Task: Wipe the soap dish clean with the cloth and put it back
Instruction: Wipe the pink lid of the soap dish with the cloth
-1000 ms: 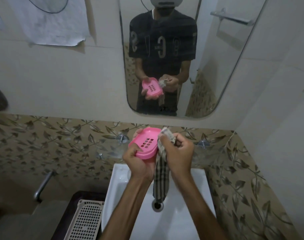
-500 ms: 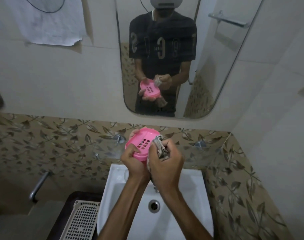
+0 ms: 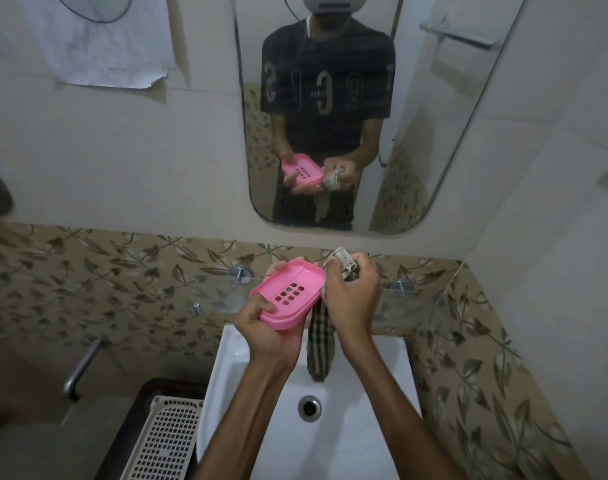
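A pink soap dish [image 3: 288,291] with a block of drain slots is held above the white sink [image 3: 351,438], tilted with its hollow facing me. My left hand [image 3: 264,332] grips it from below, thumb on the near rim. My right hand [image 3: 351,299] is closed around a bunched checked cloth [image 3: 321,348] just right of the dish, touching its right end. The cloth's tail hangs down toward the basin. The mirror [image 3: 417,140] shows the same pose.
A glass shelf [image 3: 226,299] on two metal pegs runs along the leaf-patterned tiles behind my hands. A white perforated basket [image 3: 164,441] stands left of the sink. A metal bar [image 3: 82,365] juts from the left wall.
My right hand with the cloth has slid off the dish's hollow to its right end. The dish now shows more of its inside, and the cloth's tail hangs free again.
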